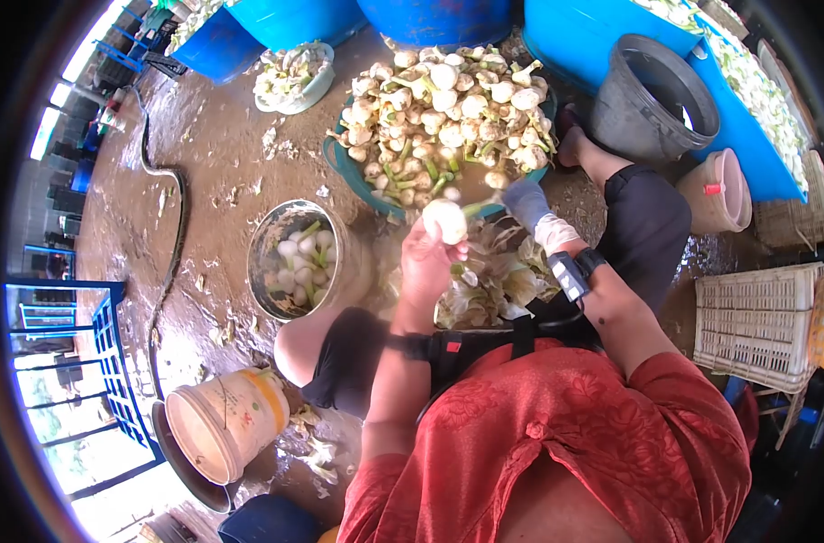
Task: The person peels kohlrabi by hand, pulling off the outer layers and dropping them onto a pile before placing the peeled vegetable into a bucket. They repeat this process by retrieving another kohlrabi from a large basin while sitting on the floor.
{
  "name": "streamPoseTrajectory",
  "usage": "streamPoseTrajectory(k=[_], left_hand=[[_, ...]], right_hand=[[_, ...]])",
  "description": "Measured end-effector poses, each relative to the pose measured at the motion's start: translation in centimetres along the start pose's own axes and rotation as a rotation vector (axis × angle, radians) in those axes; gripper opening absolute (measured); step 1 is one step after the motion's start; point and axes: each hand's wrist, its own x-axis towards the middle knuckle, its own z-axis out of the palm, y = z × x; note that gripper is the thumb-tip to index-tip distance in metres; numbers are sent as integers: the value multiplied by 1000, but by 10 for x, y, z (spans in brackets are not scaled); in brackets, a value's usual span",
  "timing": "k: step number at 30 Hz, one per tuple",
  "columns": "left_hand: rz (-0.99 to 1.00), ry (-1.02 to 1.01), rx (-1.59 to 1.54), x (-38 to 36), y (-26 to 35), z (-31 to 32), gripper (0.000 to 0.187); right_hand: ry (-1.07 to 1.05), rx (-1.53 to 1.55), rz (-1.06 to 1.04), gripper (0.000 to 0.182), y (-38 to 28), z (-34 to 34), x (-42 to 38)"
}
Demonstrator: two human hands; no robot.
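A whitish bulb (444,222) is held up in my left hand (430,258), its fingers wrapped round it from below. My right hand (529,210), in a grey-blue glove, is just right of the bulb; its fingertips point up and left, and what it holds, if anything, is hidden. Beyond both hands stands a wide green tub (337,163) heaped with bulbs with cut green stems. Loose pale leaves and peelings (498,281) lie in my lap, below the hands. To the left, a metal bucket (338,271) contains several cleaner white bulbs.
A small basin (317,90) of peelings stands at the upper left. Large blue tubs (575,41) line the far side. At the right are a grey bucket (611,118), a pink bucket (701,195) and a white crate (751,317). A cream bucket (249,412) and a hose (178,244) are at the left.
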Motion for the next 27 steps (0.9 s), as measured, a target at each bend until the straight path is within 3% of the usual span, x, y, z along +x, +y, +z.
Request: streamPoseTrajectory(k=[1, 3, 4, 6, 7, 9, 10, 12, 13, 15, 19, 23, 25, 27], left_hand=[[14, -51, -82, -1, 3, 1, 40], [-1, -63, -126, -2, 8, 1, 46], [-5, -61, -128, -1, 7, -2, 46], [-105, -88, -190, 2, 3, -5, 43], [-110, -90, -189, 3, 2, -1, 43], [-113, -8, -117, 4, 2, 10, 42], [-115, -12, -115, 5, 2, 10, 42], [-179, 135, -13, 5, 0, 6, 42], [-177, 137, -13, 6, 0, 4, 42], [-105, 133, 293, 5, -3, -2, 36], [-173, 77, 395, -2, 7, 0, 36], [-175, 57, 452, -4, 9, 4, 41], [-7, 39, 559, -4, 6, 9, 42], [-1, 1, 641, -1, 5, 3, 42]], right_hand=[[5, 1, 2, 18, 5, -5, -6], [-177, 982, 553, 10, 7, -26, -25], [-181, 981, 556, 10, -2, -38, -34], [228, 1757, 137, 34, -31, -67, -47], [233, 1757, 142, 34, -39, -90, -54], [37, 1147, -262, 35, -52, -126, -61], [-113, 1183, -329, 33, -57, -118, -54], [59, 976, -388, 34, -61, -101, -46], [58, 976, -390, 34, -63, -102, -47], [66, 997, -393, 29, -68, -102, -50], [50, 1098, -397, 23, -69, -72, -54], [32, 1193, -271, 14, -71, -67, -57], [32, 1200, -229, 12, -71, -65, -58], [-24, 1104, -155, 12, -71, -65, -61]])
